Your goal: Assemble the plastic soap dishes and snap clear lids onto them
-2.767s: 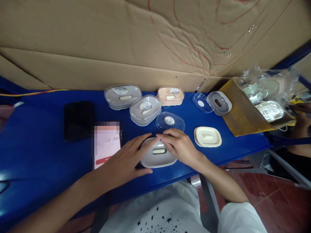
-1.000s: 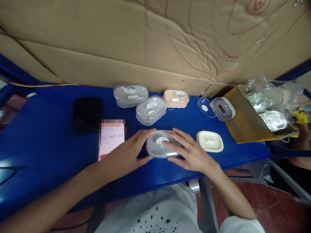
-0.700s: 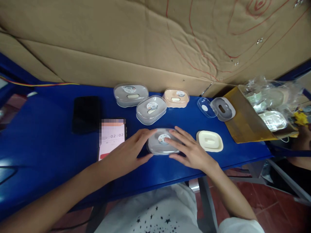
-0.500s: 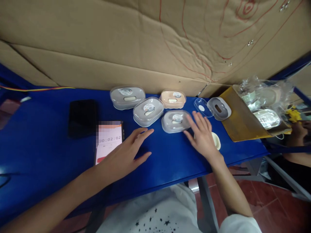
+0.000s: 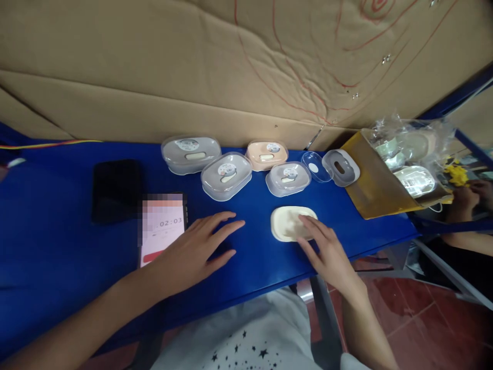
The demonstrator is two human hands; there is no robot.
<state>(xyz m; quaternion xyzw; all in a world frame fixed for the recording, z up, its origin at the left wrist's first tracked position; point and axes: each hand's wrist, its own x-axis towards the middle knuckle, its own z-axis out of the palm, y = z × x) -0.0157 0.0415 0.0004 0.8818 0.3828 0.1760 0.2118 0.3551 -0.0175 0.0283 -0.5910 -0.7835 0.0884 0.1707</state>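
Note:
A cream oval dish (image 5: 284,224), shallow and rounded at the corners, lies on the blue tabletop. My right hand (image 5: 331,252) has its fingertips on the dish's right part, with the thumb at the near rim. My left hand (image 5: 200,249) hovers over the table beside a phone, fingers spread and holding nothing. Behind the dish sits a grey oval box (image 5: 288,180) with a clear lid and a round sticker. Two more grey lidded boxes, one nearer (image 5: 226,180) and one farther (image 5: 190,156), stand left of a peach lidded box (image 5: 265,156).
A phone (image 5: 164,231) showing a timer lies beside a black flat object (image 5: 116,190). A clear lid (image 5: 316,167) and an open grey shell (image 5: 342,168) lean by a cardboard box (image 5: 381,180) of bagged parts. Another person's hands (image 5: 468,198) show at far right.
My right hand has left the front grey box, which now sits farther back and right. The hand is now on the cream dish, which has moved left. My left hand stays spread.

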